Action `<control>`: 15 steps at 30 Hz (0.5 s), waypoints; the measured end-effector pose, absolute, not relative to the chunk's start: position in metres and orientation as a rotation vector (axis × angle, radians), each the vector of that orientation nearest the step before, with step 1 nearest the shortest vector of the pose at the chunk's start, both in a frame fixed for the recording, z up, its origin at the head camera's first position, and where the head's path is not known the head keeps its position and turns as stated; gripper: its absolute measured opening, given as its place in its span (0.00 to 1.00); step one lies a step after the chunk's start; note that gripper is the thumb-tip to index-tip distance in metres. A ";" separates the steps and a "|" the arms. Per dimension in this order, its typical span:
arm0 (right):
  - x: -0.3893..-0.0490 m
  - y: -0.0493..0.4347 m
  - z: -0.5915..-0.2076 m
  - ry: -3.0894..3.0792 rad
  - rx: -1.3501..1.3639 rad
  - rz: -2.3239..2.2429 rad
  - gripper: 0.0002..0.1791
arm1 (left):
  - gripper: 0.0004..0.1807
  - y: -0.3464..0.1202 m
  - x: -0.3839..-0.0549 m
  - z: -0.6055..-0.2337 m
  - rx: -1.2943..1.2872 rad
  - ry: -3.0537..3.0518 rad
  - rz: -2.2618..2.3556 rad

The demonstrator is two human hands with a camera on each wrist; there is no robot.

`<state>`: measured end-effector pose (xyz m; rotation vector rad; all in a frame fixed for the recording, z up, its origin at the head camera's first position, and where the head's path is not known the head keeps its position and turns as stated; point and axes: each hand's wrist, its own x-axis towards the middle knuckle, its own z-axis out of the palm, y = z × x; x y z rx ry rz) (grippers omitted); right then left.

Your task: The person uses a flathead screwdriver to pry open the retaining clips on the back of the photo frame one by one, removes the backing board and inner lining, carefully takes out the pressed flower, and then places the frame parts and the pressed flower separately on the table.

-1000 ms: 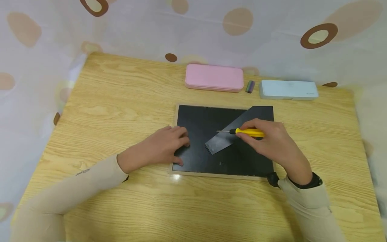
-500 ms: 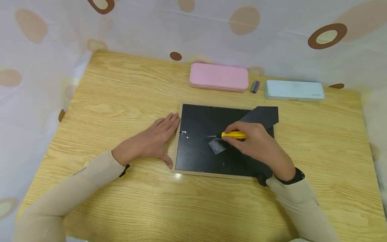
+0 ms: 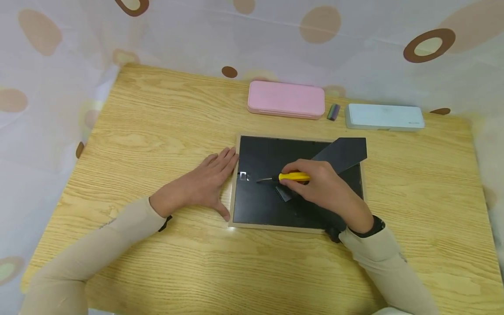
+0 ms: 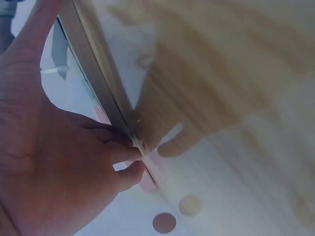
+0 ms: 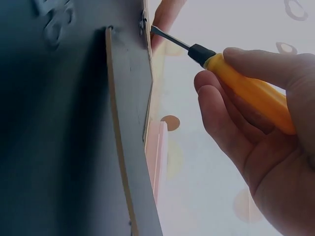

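Note:
A picture frame (image 3: 275,228) lies face down, its black backing board (image 3: 256,205) facing up. The black easel leg (image 3: 344,153) slants across the board and sticks out past the upper right corner. Near the board's left edge is a small metal hanger (image 3: 243,176). My right hand (image 3: 328,190) grips a flat-blade screwdriver (image 5: 251,88) by its yellow handle, thumb and fingers around it. The blade points left over the board, short of the hanger. Spread along the frame's left side, my left hand (image 3: 201,186) has its fingertips and thumb against the wooden edge (image 4: 93,64).
Behind the frame stand a pink pencil case (image 3: 286,99) and a pale blue case (image 3: 385,117), with a small striped eraser-like block (image 3: 333,112) between them. A wood-grain table (image 3: 165,127) carries everything; a spotted cloth (image 3: 275,39) hangs behind.
My left hand has drawn back from over the board to the frame's left edge, its fingers straightened. My right hand has carried the screwdriver left and slightly down, toward the hanger.

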<state>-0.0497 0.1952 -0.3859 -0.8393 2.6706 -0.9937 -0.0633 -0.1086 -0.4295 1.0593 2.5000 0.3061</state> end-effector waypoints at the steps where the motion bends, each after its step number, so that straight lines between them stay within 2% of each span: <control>1: -0.050 0.195 -0.386 2.674 -0.841 -0.988 0.12 | 0.85 -0.107 -0.063 -0.430 1.067 2.498 0.310; 15: -0.051 0.200 -0.394 2.688 -0.856 -1.050 0.12 | 0.82 -0.080 -0.056 -0.429 1.128 2.486 0.241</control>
